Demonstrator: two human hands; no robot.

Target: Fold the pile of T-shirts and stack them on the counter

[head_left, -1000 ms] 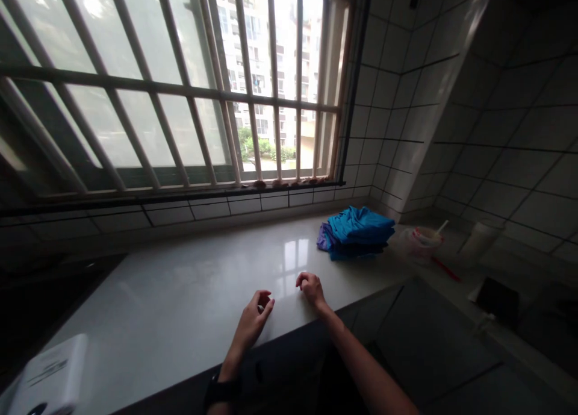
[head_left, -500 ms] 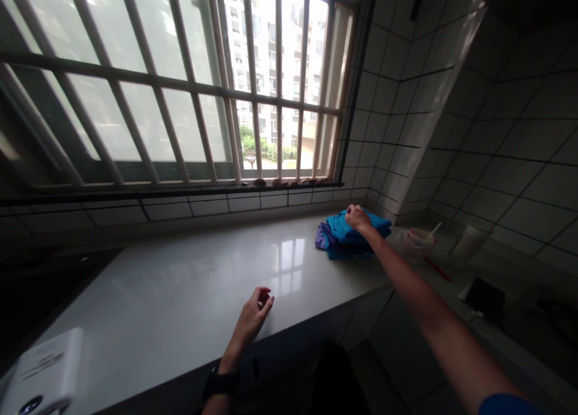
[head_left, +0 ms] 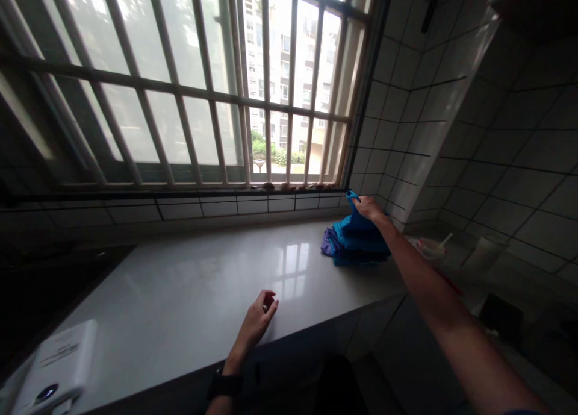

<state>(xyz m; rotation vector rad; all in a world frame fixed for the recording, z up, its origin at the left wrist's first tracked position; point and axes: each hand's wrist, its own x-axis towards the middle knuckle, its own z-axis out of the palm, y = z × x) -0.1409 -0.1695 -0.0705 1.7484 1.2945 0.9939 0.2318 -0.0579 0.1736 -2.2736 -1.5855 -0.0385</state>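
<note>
A pile of folded blue and purple cloth (head_left: 343, 246) rests near the back right of the white counter (head_left: 189, 288). My right hand (head_left: 368, 208) is closed on a piece of blue cloth (head_left: 356, 217) at the top of the pile and holds one edge of it up. The lower part of that piece still lies on the pile, partly hidden behind my forearm. Over the counter's front edge, my left hand (head_left: 258, 318) hovers with loosely curled fingers, thumb apart, and nothing in it. A dark band is on the left wrist.
A white appliance (head_left: 63, 358) stands at the counter's near left, beside a dark recessed area (head_left: 58, 288). To the right are a bowl (head_left: 431, 247) with a light stick in it, a pale container (head_left: 485, 249) and a dark flat object (head_left: 500, 315). A barred window (head_left: 208, 96) is behind.
My right hand has risen and pulled up an edge of the top blue cloth, which lay flat before. The left hand keeps its curled pose. The view has shifted slightly.
</note>
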